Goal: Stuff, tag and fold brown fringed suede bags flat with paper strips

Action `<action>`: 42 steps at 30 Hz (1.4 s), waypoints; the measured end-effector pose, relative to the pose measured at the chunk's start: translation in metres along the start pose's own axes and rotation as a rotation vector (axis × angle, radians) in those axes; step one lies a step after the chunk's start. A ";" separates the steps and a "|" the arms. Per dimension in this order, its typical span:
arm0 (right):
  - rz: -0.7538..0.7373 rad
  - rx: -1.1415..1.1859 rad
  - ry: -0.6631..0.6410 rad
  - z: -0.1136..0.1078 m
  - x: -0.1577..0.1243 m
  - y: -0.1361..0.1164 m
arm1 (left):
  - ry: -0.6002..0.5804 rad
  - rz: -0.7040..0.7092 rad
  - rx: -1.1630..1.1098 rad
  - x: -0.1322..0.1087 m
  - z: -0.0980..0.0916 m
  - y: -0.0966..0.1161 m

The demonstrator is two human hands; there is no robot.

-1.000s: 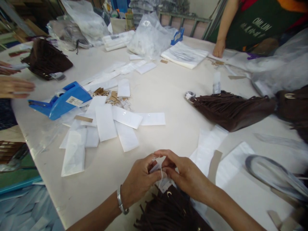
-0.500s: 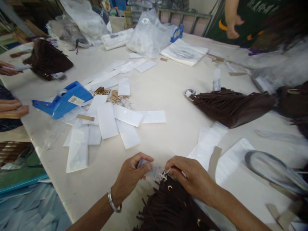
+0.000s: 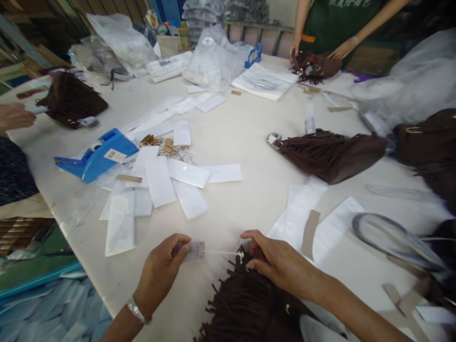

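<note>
L hand (image 3: 162,266), w/ a silvery bracelet (image 3: 135,309) at the wrist, has its fingers clamped on a small tag (image 3: 197,251) in a clear sleeve. A white string (image 3: 221,252) runs straight from the tag to a knot at the top corner of a dk brown fringed bag (image 3: 245,301), which lies at the near side of the table (image 3: 242,202), mostly below the R hand (image 3: 280,261). That hand is at the corner: thumb & forefinger stand apart, thumb touching the bag; other fingers partly hidden, so can't tell if they grip it.

To the L, white packets (image 3: 160,181) overlap in a loose pile, w/ a heap of brown tags (image 3: 169,146) just behind & a blue tape dispenser (image 3: 94,164) beside. To the R lies a 2nd fringed bag (image 3: 335,156), w/ white sheets (image 3: 299,204), a beige strip (image 3: 310,235) & a grayish loop (image 3: 413,259) nearer. On the far side, a co-worker (image 3: 340,28) in green has 2 hands at a 3rd bag (image 3: 320,66). At the L edge, another person's hand (image 3: 16,117) shows near a 4th bag (image 3: 71,99).
</note>
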State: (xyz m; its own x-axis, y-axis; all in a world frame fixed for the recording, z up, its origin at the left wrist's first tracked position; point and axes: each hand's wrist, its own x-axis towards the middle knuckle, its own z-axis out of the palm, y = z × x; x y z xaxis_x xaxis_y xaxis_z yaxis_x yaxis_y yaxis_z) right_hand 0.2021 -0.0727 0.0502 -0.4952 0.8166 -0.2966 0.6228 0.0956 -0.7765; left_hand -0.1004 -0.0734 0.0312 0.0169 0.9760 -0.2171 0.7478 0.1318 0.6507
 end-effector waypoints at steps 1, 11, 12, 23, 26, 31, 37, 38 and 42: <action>0.004 0.000 0.002 0.000 -0.001 0.000 | 0.002 0.101 0.122 -0.002 0.000 0.000; 0.234 0.030 0.515 -0.037 -0.094 -0.002 | -0.156 0.589 0.144 -0.065 0.032 0.059; 0.296 0.023 0.615 -0.033 -0.114 -0.006 | -0.182 0.619 0.167 -0.078 0.039 0.056; 0.366 -0.421 0.934 0.186 -0.184 -0.065 | -0.046 0.758 0.273 -0.116 0.071 0.037; 0.360 -0.438 0.914 0.212 -0.178 -0.043 | -0.013 0.801 0.189 -0.131 0.054 0.039; 0.280 -0.413 0.879 0.197 -0.178 -0.025 | -0.169 0.931 0.170 -0.165 0.041 0.013; 0.302 -0.470 0.848 0.161 -0.188 -0.046 | -0.166 1.021 0.255 -0.169 0.055 -0.001; 0.302 -0.488 0.868 0.162 -0.193 -0.054 | -0.136 1.012 0.231 -0.168 0.054 -0.001; 0.177 -0.595 0.815 0.188 -0.209 -0.080 | -0.036 0.857 0.009 -0.168 0.060 -0.009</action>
State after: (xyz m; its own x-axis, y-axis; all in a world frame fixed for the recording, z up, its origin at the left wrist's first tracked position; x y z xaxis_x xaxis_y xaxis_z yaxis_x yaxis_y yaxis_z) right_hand 0.1419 -0.3582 0.0695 0.0573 0.9638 0.2603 0.9566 0.0216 -0.2905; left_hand -0.0700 -0.2490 0.0182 0.5992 0.7321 0.3239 0.4728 -0.6501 0.5948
